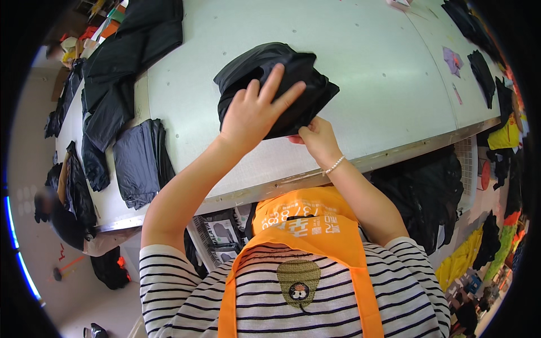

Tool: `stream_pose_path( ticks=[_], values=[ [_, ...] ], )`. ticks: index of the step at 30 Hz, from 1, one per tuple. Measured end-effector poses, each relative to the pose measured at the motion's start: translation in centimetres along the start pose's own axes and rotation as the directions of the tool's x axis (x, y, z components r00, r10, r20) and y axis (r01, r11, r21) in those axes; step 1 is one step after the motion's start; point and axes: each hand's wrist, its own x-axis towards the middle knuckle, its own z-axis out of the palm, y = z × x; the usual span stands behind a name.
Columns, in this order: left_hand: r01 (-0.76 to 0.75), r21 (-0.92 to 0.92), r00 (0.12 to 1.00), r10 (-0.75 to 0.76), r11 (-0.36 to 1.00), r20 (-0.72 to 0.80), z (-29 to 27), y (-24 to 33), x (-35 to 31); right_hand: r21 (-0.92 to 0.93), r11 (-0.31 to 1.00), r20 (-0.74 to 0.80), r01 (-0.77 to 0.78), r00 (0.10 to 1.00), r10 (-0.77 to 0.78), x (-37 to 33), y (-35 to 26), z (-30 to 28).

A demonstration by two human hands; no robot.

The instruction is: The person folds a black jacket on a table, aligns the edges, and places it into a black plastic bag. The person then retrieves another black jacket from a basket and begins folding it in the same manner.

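Note:
A folded black garment (293, 73) with a slight sheen lies bunched on the pale worktable in front of me; its exact kind cannot be made out. Spread across its top is my left hand (253, 110), fingers apart and pressing on the cloth. At the garment's near right corner my right hand (319, 138), with a beaded bracelet on the wrist, pinches the edge between thumb and fingers. Part of the garment's near side is hidden behind my left hand.
To the left, a folded black stack (141, 163) and a long heap of black garments (115, 67) lie on the worktable (394, 96). A small purple cloth (452, 60) is at the far right. Black cloth (422, 191) fills a white crate below the table edge. Another person (62, 217) is at the left.

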Motion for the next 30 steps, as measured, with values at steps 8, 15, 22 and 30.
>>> stream_pose_path(
  ticks=[8,15,22,30],
  values=[
    [0.004,-0.266,0.99,0.035,0.964,0.14,1.4,1.2,-1.9,-0.17,0.984,0.015,0.061,0.998,-0.059,1.1,0.5,0.1],
    [0.002,-0.201,0.967,0.049,0.98,0.25,1.1,1.1,-0.9,-0.289,0.957,0.049,-0.007,0.999,0.022,0.8,0.8,-1.1],
    [0.147,-0.425,0.985,-0.09,0.893,0.15,1.8,0.9,-1.0,-0.13,0.987,0.021,-0.091,0.995,0.095,-0.3,2.0,-3.2],
    [0.192,-0.413,0.961,-0.085,0.89,0.262,1.1,2.3,3.1,-0.788,0.003,0.406,0.615,0.524,-0.749,0.4,-1.6,-5.0]
  ],
)
